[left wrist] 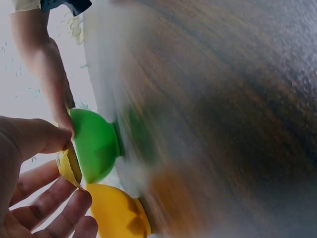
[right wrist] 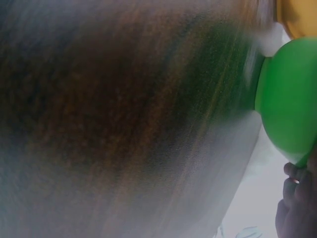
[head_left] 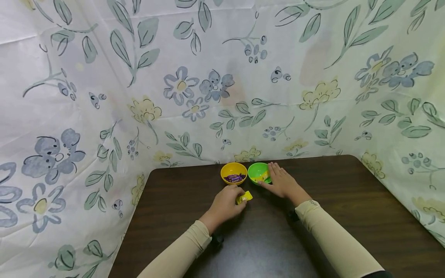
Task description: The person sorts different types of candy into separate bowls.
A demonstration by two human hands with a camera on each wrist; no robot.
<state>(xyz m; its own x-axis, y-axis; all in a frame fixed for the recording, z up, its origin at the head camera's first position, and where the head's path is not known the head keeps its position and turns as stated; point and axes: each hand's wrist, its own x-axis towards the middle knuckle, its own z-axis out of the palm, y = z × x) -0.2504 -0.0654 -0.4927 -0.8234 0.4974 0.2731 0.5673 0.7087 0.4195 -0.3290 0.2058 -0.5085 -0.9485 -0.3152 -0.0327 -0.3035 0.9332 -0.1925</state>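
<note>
My left hand (head_left: 225, 202) pinches a yellow-wrapped candy (head_left: 245, 197) between thumb and fingers, just in front of the two bowls. In the left wrist view, the candy (left wrist: 69, 167) has a crinkled wrapper edge. My right hand (head_left: 284, 183) rests against the right side of a green bowl (head_left: 256, 166), its fingers stretched along the rim and the thumb at the front. Several yellow-wrapped candies (head_left: 260, 177) lie inside that bowl. Beside it on the left stands a yellow-orange bowl (head_left: 233, 167) holding several purple-wrapped candies (head_left: 235, 178).
Both bowls stand near the far edge of a dark wooden table (head_left: 180, 200). Behind and beside the table hangs a white cloth (head_left: 194, 146) printed with flowers and leaves.
</note>
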